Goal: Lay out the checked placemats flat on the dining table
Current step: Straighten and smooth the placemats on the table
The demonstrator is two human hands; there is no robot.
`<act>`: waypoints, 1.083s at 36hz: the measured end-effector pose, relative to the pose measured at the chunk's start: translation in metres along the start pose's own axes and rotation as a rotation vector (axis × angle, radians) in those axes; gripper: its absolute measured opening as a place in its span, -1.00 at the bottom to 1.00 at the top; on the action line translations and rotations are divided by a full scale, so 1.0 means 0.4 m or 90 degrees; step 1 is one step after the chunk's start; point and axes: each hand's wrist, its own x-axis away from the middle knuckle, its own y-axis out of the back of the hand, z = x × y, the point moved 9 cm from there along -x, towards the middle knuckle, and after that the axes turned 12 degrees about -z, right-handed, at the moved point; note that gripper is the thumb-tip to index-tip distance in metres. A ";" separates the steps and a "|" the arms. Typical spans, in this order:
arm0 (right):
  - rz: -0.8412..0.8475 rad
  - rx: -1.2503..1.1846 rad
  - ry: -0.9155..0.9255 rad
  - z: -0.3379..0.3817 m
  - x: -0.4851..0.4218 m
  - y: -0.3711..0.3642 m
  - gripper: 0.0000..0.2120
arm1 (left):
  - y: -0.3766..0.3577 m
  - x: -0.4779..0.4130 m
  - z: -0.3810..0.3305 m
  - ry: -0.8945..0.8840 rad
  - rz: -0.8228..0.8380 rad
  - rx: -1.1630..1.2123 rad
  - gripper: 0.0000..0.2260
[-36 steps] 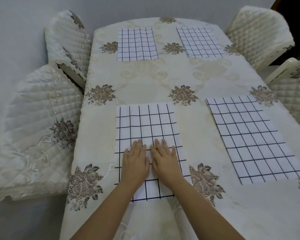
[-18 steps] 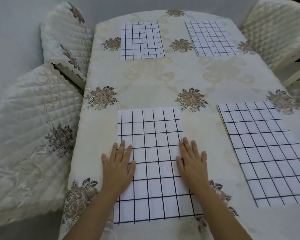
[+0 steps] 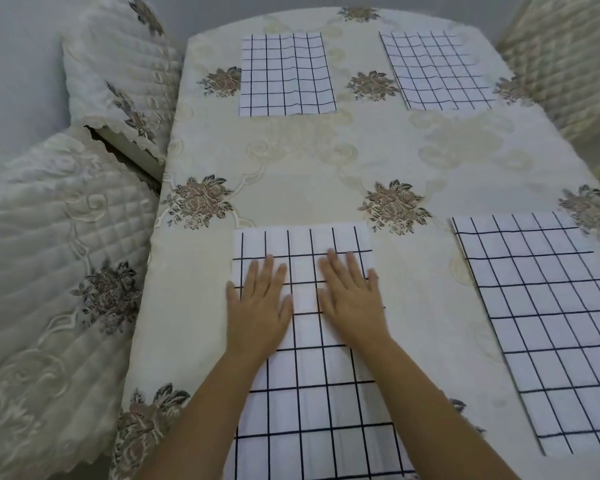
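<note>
While the left hand and right hand lie side by side, fingers straight and gripping nothing, on the near placemat at six o'clock, pressing lightly outward toward nine and three should clear ripples without dragging the floral tablecloth. Quilted chair covers flank the table; a far-left placemat lies at eleven, a far-right placemat at one, a near-right placemat at four.

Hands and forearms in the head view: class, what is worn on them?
Nothing visible. The left hand and right hand are bare, with no gloves, rings or watch. The left forearm and right forearm are uncovered to the picture's lower edge; no sleeve shows.
</note>
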 end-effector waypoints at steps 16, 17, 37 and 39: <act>-0.227 -0.123 -0.118 -0.090 -0.125 0.140 -0.72 | 0.045 -0.079 0.009 0.049 -0.056 0.142 -0.57; -0.210 -0.122 -0.080 -0.053 -0.137 0.124 -0.71 | 0.037 -0.082 -0.020 0.032 -0.052 0.184 -0.55; 0.036 -0.005 -0.129 -0.178 -0.113 0.030 -0.49 | 0.027 -0.097 0.197 0.139 0.004 0.029 -0.48; 0.034 -0.108 -0.179 -0.179 -0.113 0.043 -0.48 | 0.033 -0.091 0.196 0.171 0.013 0.069 -0.52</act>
